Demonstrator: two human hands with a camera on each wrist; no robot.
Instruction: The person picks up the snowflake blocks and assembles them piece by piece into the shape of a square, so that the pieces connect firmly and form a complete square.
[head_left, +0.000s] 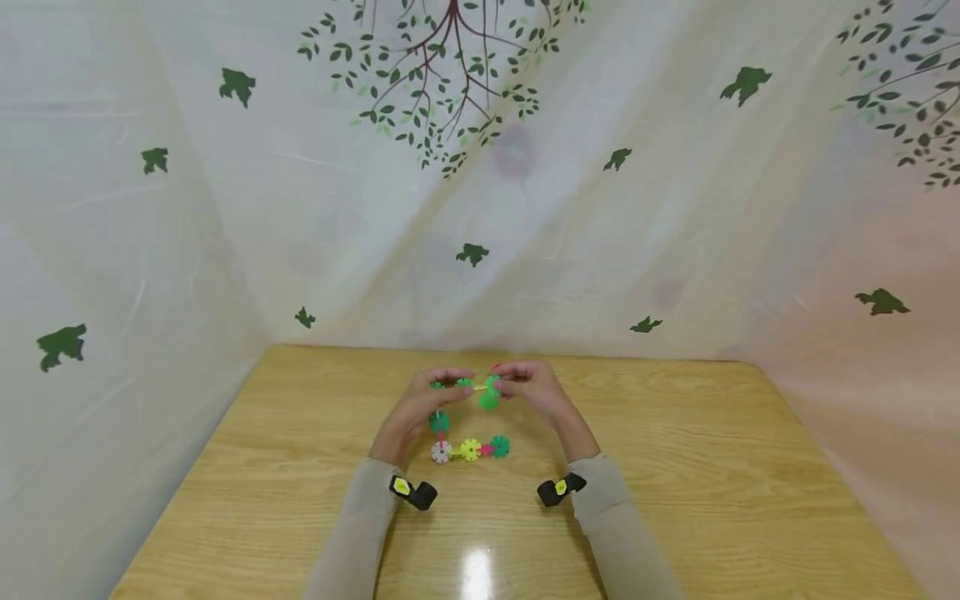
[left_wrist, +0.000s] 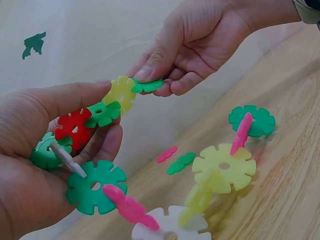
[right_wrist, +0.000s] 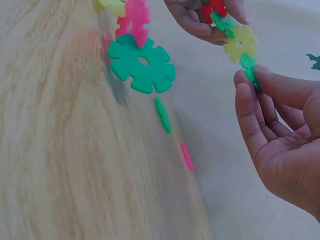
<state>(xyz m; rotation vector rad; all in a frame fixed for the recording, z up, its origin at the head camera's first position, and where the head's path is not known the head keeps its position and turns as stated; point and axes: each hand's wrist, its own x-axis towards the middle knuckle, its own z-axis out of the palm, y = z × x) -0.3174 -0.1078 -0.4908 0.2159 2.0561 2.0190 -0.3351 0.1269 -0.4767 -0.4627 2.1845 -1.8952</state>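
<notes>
Left hand [head_left: 417, 402]: grips the multicoloured, flower-shaped plastic-disc chain [left_wrist: 85, 195] over the wooden table [head_left: 690, 500]
Right hand [left_wrist: 202, 47]: pinches its green disc [left_wrist: 148, 86]
Slots: best pushed in square (thin plastic may flex)

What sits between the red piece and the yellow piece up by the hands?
One green piece lies between the red piece and that yellow piece, in both wrist views.

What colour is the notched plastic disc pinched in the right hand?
Green: the notched disc shows best in the left wrist view.
</notes>
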